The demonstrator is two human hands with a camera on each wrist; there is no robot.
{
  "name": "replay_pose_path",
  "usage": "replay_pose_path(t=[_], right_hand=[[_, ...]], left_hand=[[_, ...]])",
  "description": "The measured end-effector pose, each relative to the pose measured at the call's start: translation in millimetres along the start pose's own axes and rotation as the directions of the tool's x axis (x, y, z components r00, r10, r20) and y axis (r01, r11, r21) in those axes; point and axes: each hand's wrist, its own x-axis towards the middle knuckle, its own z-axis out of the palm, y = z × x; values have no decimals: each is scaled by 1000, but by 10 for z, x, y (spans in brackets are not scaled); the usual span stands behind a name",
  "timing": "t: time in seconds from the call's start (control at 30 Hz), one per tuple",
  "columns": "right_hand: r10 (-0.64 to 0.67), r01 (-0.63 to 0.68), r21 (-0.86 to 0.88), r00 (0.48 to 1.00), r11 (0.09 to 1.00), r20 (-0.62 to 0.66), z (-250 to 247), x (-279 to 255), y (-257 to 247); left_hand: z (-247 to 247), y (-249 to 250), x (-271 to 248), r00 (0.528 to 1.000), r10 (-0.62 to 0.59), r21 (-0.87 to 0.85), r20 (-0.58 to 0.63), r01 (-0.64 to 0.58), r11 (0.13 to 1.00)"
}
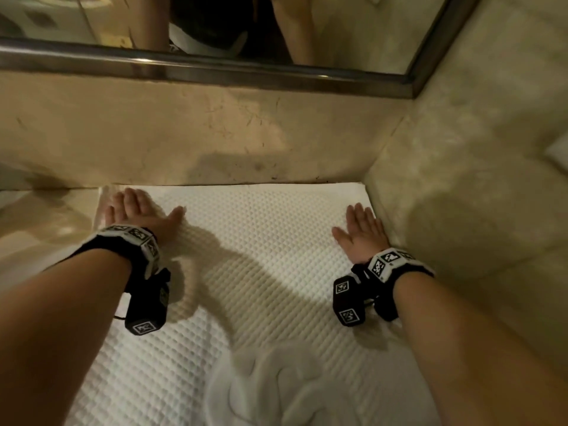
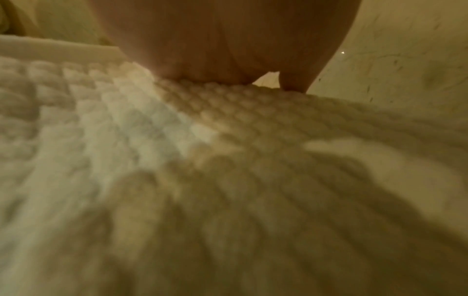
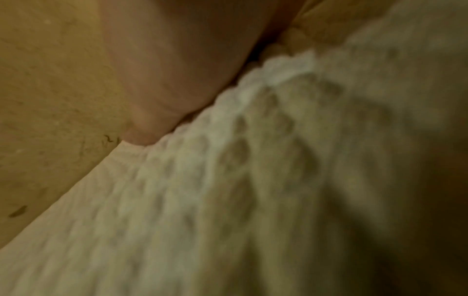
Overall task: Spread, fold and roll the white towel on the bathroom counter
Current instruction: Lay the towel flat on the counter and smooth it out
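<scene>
White waffle-weave towel (image 1: 246, 241) spread | left hand (image 1: 138, 212), right hand (image 1: 362, 235) flat, pressing | smooth outward before folding

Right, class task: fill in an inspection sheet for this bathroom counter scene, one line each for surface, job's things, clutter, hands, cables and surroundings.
Surface: beige stone counter, bare only at the left; the rest is covered.
Job's things: white towel with waffle texture, spread flat, its far edge against the back wall, right edge against the side wall.
Clutter: a twisted white cloth lies on the towel's near part.
Hands: left hand and right hand press flat, fingers straight, near the towel's far corners.
Cables: a thin black cord at the left wrist unit.
Surroundings: mirror with metal frame above the back wall.
</scene>
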Motion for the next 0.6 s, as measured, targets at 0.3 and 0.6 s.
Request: replay_pose_path(t=[0.3, 0.6], right_hand=[[-228, 220, 79, 968, 972, 107, 165, -792, 30], [-38, 38, -4, 998, 999, 47, 421, -1219, 271]], left_hand=[[-272, 8, -28, 996, 54, 113, 64, -61, 992], [-190, 161, -985, 957, 273, 197, 97, -287, 938]])
